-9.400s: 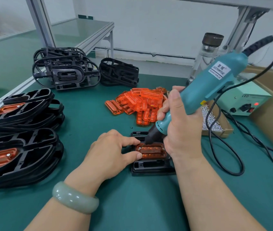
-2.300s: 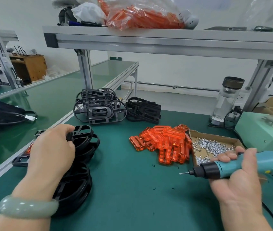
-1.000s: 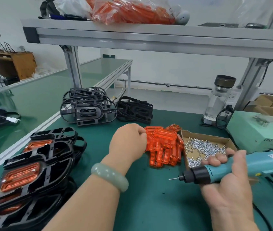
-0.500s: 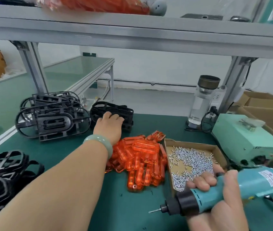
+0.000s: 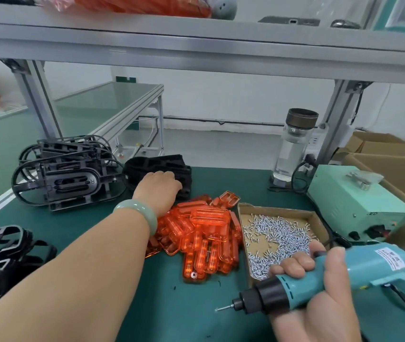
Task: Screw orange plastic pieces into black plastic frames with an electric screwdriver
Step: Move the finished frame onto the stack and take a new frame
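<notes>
**L hand on black frames, R hand holding driver**

L hand [image 5: 158, 187] reaches across green mat [image 5: 97, 243], palm down, fingers curled over small stack of matte black frames [image 5: 162, 166] at bench rear; can't tell if it's actually gripping one. Pale green bangle [image 5: 138, 214] on wrist. Glossy translucent orange pieces [image 5: 201, 235], ribbed oblongs w/ rounded ends, piled just R of forearm. R hand [image 5: 320, 292] wrapped tight round teal screwdriver [image 5: 325, 280], thin bit pointing L, off the mat. Cardboard tray [image 5: 246, 211] of small silver screws [image 5: 278, 238] beside pile. Larger ribbed black frames [image 5: 65, 181] stacked far L.
</notes>
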A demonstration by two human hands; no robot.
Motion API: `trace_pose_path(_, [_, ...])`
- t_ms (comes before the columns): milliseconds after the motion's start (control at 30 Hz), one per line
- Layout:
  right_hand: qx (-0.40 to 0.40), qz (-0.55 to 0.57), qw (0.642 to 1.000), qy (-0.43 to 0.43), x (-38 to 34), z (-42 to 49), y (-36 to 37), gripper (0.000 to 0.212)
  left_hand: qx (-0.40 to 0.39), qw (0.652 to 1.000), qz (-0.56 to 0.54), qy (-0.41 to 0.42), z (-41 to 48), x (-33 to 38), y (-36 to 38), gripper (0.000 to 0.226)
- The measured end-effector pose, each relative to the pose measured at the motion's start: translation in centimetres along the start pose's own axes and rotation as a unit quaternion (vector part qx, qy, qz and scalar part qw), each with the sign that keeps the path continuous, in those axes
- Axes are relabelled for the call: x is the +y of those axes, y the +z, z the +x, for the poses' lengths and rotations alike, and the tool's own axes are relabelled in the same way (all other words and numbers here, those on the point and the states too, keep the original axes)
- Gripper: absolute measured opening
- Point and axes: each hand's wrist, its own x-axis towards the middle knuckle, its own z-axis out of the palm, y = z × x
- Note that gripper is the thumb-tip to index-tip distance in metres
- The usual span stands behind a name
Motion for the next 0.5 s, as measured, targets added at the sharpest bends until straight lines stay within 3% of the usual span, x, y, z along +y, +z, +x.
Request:
trace_pose_path(233, [-0.016, -0.004, 1.0, 0.012, 0.1, -0.1, 0.0, 0.026, 0.079, 0.992, -0.081, -0.059, -2.9, 0.3, -2.1, 0.038])
trace_pose_path(367, [-0.021, -0.007, 1.0, 0.0, -0.1, -0.2, -0.2, 0.024, 0.115, 0.968, -0.192, -0.116, -5.5, 1.9, -3.9, 0.04])
trace_pose_path(500, [-0.023, 0.018, 0.999, -0.013, -0.5, -0.2, -0.2, 0.024, 0.146, 0.941, -0.28, -0.123, -9.2, 4.0, -5.5, 0.04])
